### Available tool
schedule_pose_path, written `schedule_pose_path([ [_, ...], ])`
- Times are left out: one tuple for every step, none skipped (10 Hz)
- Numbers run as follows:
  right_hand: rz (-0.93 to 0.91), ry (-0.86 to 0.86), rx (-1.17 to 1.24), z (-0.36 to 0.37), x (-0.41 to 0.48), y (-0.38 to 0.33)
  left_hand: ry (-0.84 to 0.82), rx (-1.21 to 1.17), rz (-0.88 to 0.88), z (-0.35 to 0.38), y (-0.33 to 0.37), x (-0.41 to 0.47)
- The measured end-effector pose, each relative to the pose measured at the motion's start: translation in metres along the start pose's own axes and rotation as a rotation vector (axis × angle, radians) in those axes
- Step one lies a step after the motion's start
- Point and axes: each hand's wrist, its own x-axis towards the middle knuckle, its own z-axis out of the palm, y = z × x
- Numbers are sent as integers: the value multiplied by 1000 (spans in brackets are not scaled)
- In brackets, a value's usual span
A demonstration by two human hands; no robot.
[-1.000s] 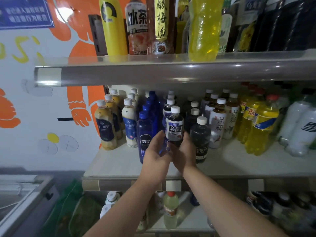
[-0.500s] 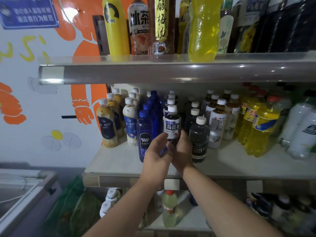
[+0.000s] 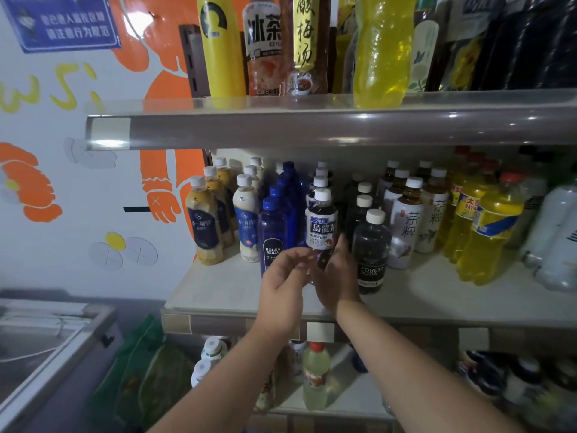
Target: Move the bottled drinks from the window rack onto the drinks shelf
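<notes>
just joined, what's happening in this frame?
A person is working at the drinks shelf. Both hands sit low on a Suntory oolong tea bottle, left hand on its left side, right hand on its right. The bottle is upright at the front of its row, between a blue Bolsa Soda bottle and a dark Forest Soda bottle. Its base is hidden, so grip or mere touch is unclear.
</notes>
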Motion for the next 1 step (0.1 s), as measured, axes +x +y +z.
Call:
schedule_pose_path([
  [140,-34,-165,-4,-2,-3,47,66,-20,-6,3,0],
])
